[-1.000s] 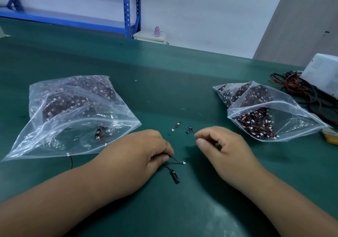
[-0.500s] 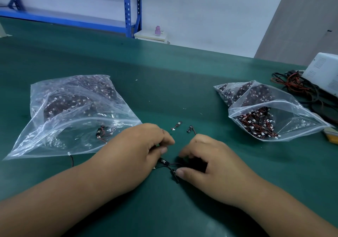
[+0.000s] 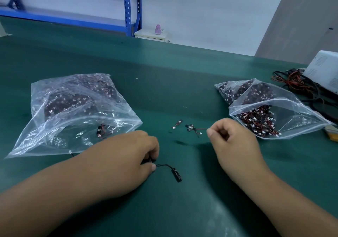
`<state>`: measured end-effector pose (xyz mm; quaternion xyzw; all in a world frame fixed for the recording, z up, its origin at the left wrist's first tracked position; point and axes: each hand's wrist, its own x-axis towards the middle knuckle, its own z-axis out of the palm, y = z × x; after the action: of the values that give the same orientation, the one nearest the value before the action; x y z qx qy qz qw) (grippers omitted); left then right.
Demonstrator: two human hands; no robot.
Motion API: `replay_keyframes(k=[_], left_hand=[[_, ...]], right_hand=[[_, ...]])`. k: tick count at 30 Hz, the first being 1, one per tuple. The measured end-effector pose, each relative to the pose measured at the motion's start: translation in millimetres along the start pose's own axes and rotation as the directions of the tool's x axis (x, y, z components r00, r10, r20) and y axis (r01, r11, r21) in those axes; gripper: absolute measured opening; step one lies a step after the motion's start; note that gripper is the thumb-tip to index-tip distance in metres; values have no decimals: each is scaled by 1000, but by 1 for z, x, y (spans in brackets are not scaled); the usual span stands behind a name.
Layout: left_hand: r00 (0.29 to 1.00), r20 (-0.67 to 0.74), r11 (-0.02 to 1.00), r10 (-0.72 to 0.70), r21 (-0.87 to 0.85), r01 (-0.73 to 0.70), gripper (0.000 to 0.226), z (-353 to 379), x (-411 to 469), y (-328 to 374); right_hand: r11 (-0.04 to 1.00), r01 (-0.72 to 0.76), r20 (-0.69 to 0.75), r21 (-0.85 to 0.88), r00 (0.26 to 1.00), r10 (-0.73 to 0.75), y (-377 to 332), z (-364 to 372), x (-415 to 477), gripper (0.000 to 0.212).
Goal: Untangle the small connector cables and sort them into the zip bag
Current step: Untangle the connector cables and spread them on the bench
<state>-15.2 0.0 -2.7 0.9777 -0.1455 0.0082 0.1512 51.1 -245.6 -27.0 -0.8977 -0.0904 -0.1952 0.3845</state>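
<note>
Green counter (image 3: pixel 164 68) carries a left zip bag (image 3: pixel 76 108) and a right zip bag (image 3: pixel 285 108), both open and well filled. The left hand (image 3: pixel 128 159) pinches a black-plug cable (image 3: pixel 176 174) lying on the counter. The right hand (image 3: pixel 236 141) pinches a tangled cable (image 3: pixel 192 128) by its wire, so sorting looks far along but unfinished.

Glossy clear plastic zip bags (image 3: pixel 76 108); matt green table mat (image 3: pixel 164 75); blue metal shelving (image 3: pixel 128 8).

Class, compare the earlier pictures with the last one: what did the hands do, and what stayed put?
The right hand drew one white-tipped cable from the left hand and carried it up-right beside the loose piece, apparently pinching its wire. The left hand keeps the black-connector cable. The left bag and right bag stayed.
</note>
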Motion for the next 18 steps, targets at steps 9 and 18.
replay_keyframes(k=[9, 18], left_hand=[[995, -17, 995, 97, 0, -97, 5, 8, 8, 4], [983, -85, 986, 164, -23, -166, 6, 14, 9, 9]], right_hand=[[993, -117, 25, -22, 993, 117, 9, 0, 3, 14], [957, 251, 268, -148, 941, -206, -26, -11, -26, 32]])
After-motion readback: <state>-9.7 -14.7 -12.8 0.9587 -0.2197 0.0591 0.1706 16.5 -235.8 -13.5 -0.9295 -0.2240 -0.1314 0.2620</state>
